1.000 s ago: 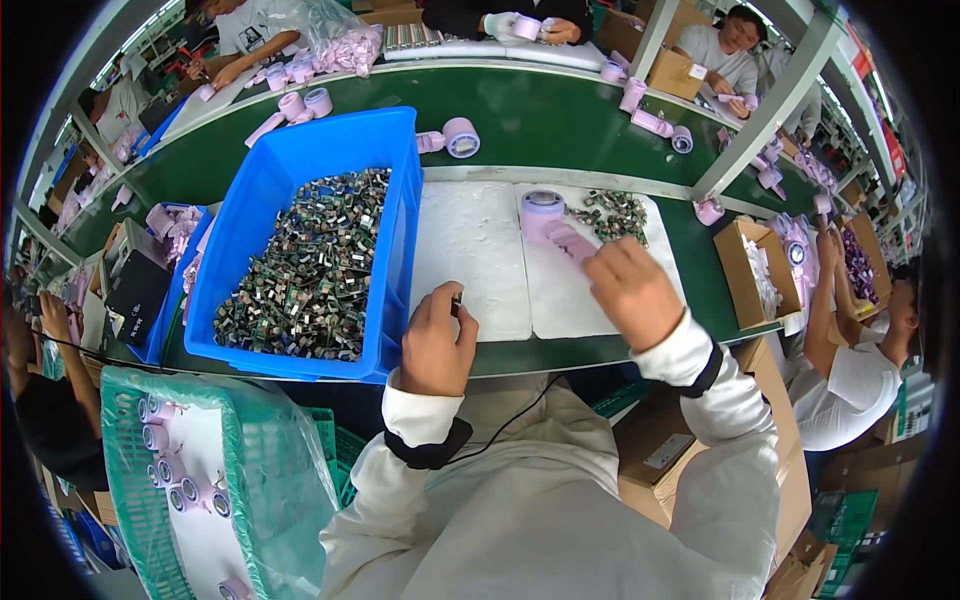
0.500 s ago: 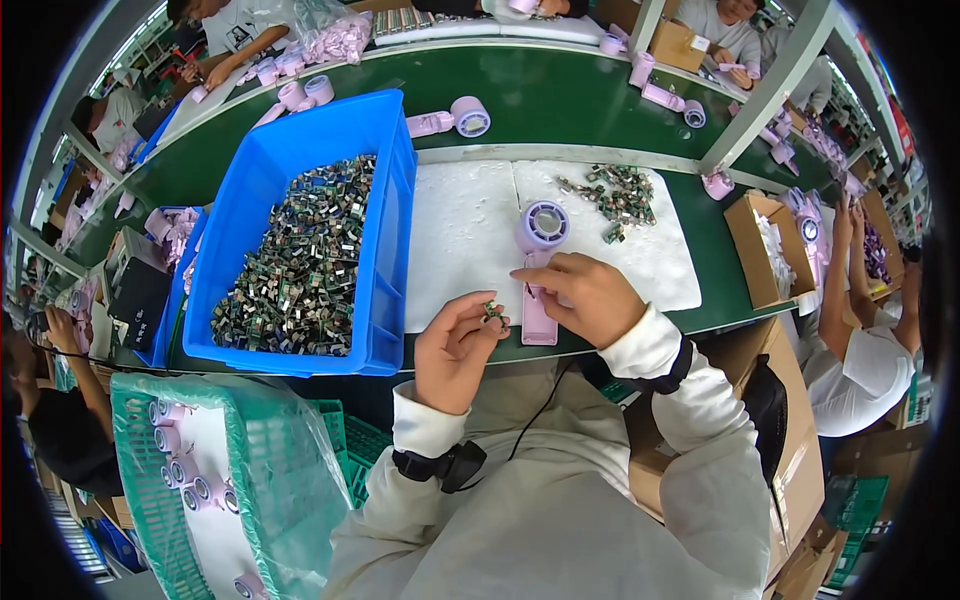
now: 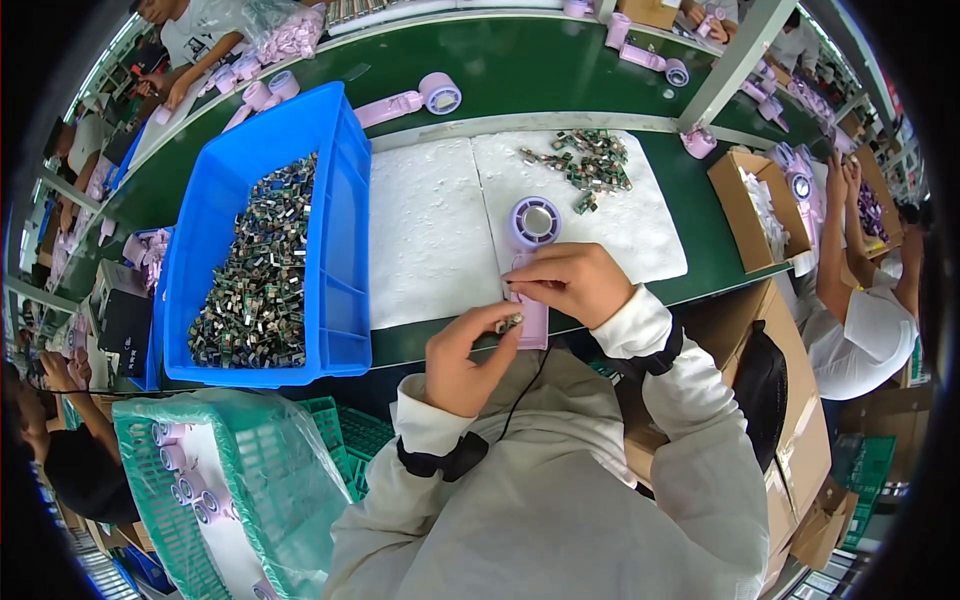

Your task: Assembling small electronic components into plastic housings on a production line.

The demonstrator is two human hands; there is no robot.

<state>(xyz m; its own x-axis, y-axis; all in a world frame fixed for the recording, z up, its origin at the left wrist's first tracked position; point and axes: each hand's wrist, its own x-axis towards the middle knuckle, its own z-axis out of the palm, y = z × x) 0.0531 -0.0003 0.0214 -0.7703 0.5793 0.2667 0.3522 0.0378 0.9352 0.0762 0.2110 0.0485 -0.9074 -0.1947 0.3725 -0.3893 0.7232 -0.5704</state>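
Observation:
A pink handheld fan (image 3: 535, 328) lies on the white foam sheet in front of me, its round head (image 3: 534, 221) pointing away and its handle toward me. At the left side of the handle, my left hand (image 3: 462, 360) pinches a small circuit board (image 3: 509, 323) between thumb and fingers. My right hand (image 3: 582, 284) reaches across the handle just below the head, thumb and fingertips pressed together. Whatever those fingertips grip is too small to make out. Part of the handle is hidden under the right hand.
Left of the foam sheet (image 3: 425, 235) stands a blue bin (image 3: 345, 225) full of circuit boards. More boards (image 3: 590, 165) lie loose at the sheet's far right. A cardboard box (image 3: 745, 210) is at right; a plastic-lined green crate (image 3: 255, 470) holds fan parts at lower left. Co-workers sit around.
My left hand has moved right with the circuit board, closer to the fan handle. The right hand's pointing finger has drawn in to a pinch. The whole view has shifted slightly.

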